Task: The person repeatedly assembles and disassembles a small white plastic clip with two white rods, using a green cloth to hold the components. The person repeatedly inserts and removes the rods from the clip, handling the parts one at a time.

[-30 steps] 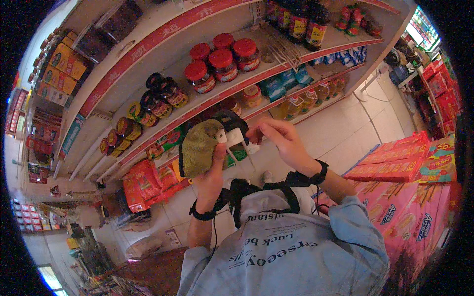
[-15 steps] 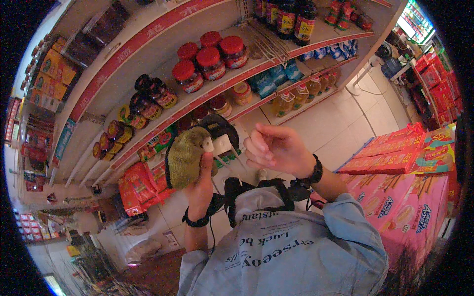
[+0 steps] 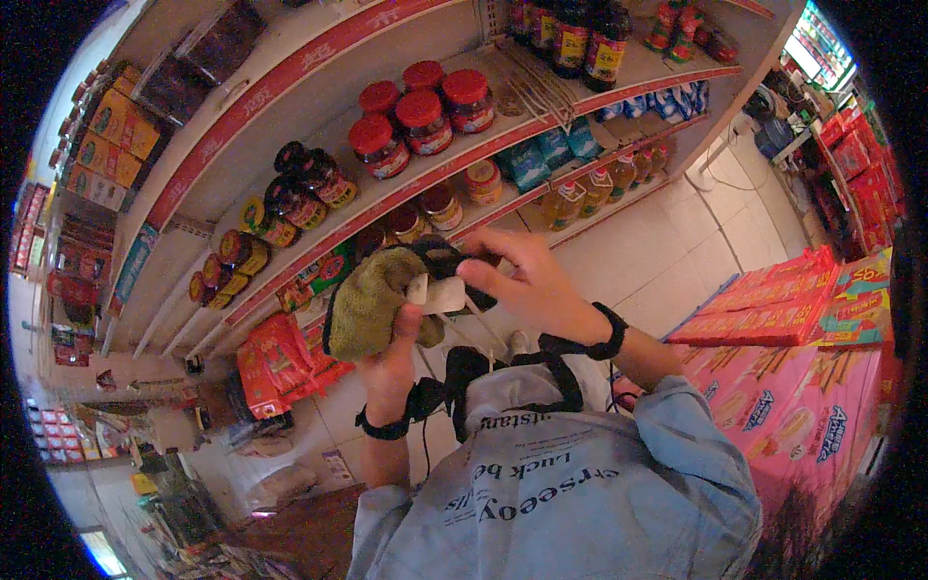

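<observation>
My left hand (image 3: 389, 360) grips an olive-green cloth bundle (image 3: 365, 307) with its thumb upright on the near side. The bundle looks soft and textured, and a black part (image 3: 437, 255) shows along its far side; I cannot tell its exact kind. A small white flat piece (image 3: 445, 295) sticks out of it, with pale strips running down beside it. My right hand (image 3: 527, 275) has its thumb and fingers closed at the black part, next to the white piece. The fingertips are partly hidden.
Ahead, a shelf holds red-lidded jars (image 3: 422, 109), dark-lidded jars (image 3: 295, 200) and dark bottles (image 3: 606, 48). Oil bottles (image 3: 563, 205) stand on the lowest level. Pink cartons (image 3: 764, 396) and red packs (image 3: 754, 302) are stacked at right. Red bags (image 3: 275, 362) lie at left.
My right hand has moved left and forward, from hanging apart with curled fingers to closing on the black part of the bundle. My left hand keeps its hold.
</observation>
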A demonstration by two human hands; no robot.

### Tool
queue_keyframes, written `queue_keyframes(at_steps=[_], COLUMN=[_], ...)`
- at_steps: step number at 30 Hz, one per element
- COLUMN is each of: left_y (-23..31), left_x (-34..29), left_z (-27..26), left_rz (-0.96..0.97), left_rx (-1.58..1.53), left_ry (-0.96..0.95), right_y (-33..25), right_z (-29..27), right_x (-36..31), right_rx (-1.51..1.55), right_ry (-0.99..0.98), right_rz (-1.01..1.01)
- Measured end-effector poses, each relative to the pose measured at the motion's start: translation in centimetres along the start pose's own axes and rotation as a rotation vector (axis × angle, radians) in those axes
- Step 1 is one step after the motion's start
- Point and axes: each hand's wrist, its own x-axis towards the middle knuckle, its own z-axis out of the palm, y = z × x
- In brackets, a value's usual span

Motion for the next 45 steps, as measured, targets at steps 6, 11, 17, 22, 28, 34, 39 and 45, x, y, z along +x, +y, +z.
queue_keyframes(at_steps=[6, 11, 17, 22, 28, 34, 39, 45], left_y=[-0.5, -0.3, -0.4, -0.8, 0.2, 0.9, 1.2, 1.9], left_x=[0.3, 0.4, 0.7, 0.3, 0.7, 0.6, 0.6, 0.4], left_z=[0.4, 0.3, 0.4, 0.0, -0.2, 0.1, 0.1, 1.1], left_rz=[-0.023, -0.096, -0.09, -0.144, -0.143, -0.097, -0.121, -0.142], left_rx=[-0.08, -0.145, -0.192, -0.185, -0.367, -0.246, -0.3, -0.321], left_ry=[0.018, 0.013, 0.038, 0.103, 0.14, 0.127, 0.107, 0.085], right_y=[-0.4, 0.5, 0.3, 2.0, 2.0, 1.9, 1.4, 0.7], right_z=[0.4, 0.4, -0.3, -0.7, -2.3, -2.5, -1.7, 0.6], right_x=[0.0, -0.3, -0.5, -0.9, 0.4, 0.3, -0.3, -0.6], right_rx=[-0.037, 0.034, 0.06, 0.278, 1.094, 1.141, 0.91, 0.058], right_ry=[-0.085, -0.073, -0.186, -0.256, -0.283, -0.391, -0.366, -0.216], right_rz=[0.053, -0.029, 0.021, 0.1, 0.273, 0.415, 0.433, 0.187])
